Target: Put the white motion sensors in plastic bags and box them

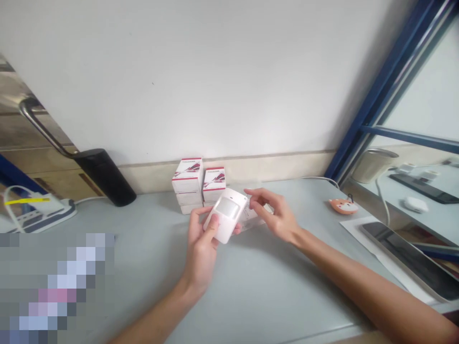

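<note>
A white sensor-like device [224, 229] with a pale rectangular window is held tilted above the table. My left hand [204, 239] grips its lower left side, thumb on the front face. Just right of the device's top corner is my right hand [274, 212], thumb and index finger nearly together; a thin dark bit shows at the fingertips, too small to name. A clear bag-like wrapper with a printed sheet [250, 215] lies behind the device, partly hidden by it and by my right hand. Small white and red boxes [187, 179] stand stacked behind my left hand.
A black cylinder [105, 177] with a metal arm stands at the left, beside a white power strip [46, 215] with cables. An orange animal-shaped pouch [343, 206] and a dark phone-like slab [409, 258] on white paper lie at the right. Blue metal posts frame both sides.
</note>
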A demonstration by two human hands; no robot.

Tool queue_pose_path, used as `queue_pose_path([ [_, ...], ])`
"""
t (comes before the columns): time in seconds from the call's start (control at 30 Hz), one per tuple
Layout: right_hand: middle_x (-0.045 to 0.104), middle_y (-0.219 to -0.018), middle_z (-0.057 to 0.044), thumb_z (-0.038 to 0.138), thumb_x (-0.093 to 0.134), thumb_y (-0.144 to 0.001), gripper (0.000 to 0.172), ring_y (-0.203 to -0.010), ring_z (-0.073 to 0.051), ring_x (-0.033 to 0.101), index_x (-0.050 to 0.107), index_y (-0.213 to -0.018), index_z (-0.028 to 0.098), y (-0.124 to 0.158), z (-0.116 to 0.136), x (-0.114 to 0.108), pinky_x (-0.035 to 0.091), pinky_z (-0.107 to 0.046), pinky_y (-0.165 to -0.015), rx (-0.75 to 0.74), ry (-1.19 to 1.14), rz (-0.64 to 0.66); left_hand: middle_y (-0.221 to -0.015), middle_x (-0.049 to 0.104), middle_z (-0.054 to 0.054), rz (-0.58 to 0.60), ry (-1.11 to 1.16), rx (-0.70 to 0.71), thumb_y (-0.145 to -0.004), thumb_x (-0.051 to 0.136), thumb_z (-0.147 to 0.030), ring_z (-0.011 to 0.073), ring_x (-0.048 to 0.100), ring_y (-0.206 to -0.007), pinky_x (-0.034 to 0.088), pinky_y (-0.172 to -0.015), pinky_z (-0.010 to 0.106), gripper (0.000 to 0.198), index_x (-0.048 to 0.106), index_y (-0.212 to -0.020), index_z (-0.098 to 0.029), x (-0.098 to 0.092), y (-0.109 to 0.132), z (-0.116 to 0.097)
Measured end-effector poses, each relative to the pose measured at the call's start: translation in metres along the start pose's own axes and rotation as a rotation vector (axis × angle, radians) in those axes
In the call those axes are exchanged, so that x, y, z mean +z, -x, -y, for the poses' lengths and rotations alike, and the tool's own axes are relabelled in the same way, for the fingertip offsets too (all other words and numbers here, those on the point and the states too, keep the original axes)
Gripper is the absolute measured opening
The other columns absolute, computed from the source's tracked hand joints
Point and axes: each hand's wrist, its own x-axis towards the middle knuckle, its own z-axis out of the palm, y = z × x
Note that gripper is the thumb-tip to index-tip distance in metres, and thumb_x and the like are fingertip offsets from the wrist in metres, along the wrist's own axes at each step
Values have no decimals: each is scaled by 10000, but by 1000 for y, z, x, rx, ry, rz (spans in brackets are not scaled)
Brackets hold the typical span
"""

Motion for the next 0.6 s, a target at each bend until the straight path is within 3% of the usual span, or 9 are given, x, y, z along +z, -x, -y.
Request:
queue_pose_path([
  [0.13, 746, -1052, -36, 499, 549, -1013, 361, -950, -238, 636, 745, -1238, 296, -10, -2, -13, 484, -379, -883, 52, 38, 43, -1054, 763, 36, -11, -18, -9, -863, 792, -476, 243, 780, -847, 595, -845, 425, 454, 513, -1144, -254, -2, -4, 2],
  [0.27, 753, -1129, -41, 633, 499, -1022, 501, -1001, -249, 657, 671, -1374, 321, -13, -2, -14, 495, -374, -885, 96, -9, 209, -1127, 745, 45, 28, -111, 13, -882, 777, -498, 216, 763, -886, 588, -826, 375, 469, 522, -1203, -268, -6, -10, 7],
  [0.33, 752, -1154, -43, 654, 443, -1036, 511, -1026, -252, 662, 684, -1342, 322, -15, -8, -12, 496, -383, -912, 98, 39, 160, -1161, 738, 57, 32, -160, 55, -880, 780, -500, 211, 754, -900, 584, -811, 356, 482, 523, -1216, -266, -6, -12, 8],
  [0.47, 720, -1316, -90, 591, 477, -1031, 470, -1136, -293, 651, 704, -1289, 269, -30, -39, -23, 474, -444, -1017, 174, 314, -95, -1187, 724, 71, -6, -217, 124, -879, 782, -488, 212, 743, -909, 572, -756, 320, 470, 519, -1194, -258, -5, -12, 3],
  [0.6, 675, -1441, -110, 569, 421, -1052, 520, -1357, -334, 571, 714, -1338, 249, -42, -70, -45, 386, -505, -1175, 243, 373, -51, -1098, 718, 58, -58, -268, 177, -889, 764, -495, 212, 727, -887, 551, -692, 291, 429, 545, -1166, -253, -8, -12, 1],
])
